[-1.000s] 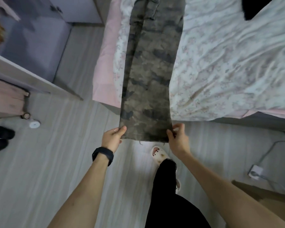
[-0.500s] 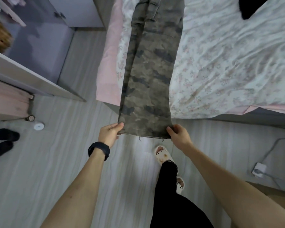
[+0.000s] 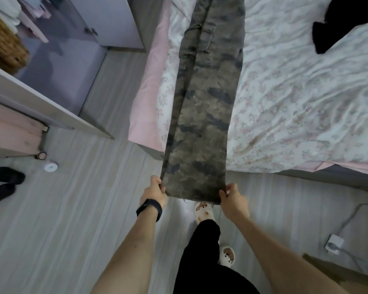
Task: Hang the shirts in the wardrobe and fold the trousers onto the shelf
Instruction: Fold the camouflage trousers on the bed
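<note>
Camouflage trousers (image 3: pixel 202 115) lie lengthwise along the left part of the bed (image 3: pixel 295 98), legs laid together, their hem hanging past the bed's near edge. My left hand (image 3: pixel 154 193) pinches the hem's left corner and my right hand (image 3: pixel 234 201) pinches its right corner, holding the hem taut above the floor. A black garment (image 3: pixel 336 24) lies on the bed at the far right. The open wardrobe (image 3: pixel 57 66) stands at the left with clothes hanging at its top left.
A wardrobe door edge (image 3: pixel 51 111) juts out over the floor at left. Black shoes (image 3: pixel 4 183) and a small white round object (image 3: pixel 50 166) lie on the floor at left. A power strip with cable (image 3: pixel 335 244) is at right. My slippered feet (image 3: pixel 204 211) stand below the hem.
Both hands have pulled the trouser hem a little toward me and lower, away from the bed edge. The view has shifted slightly right and down.
</note>
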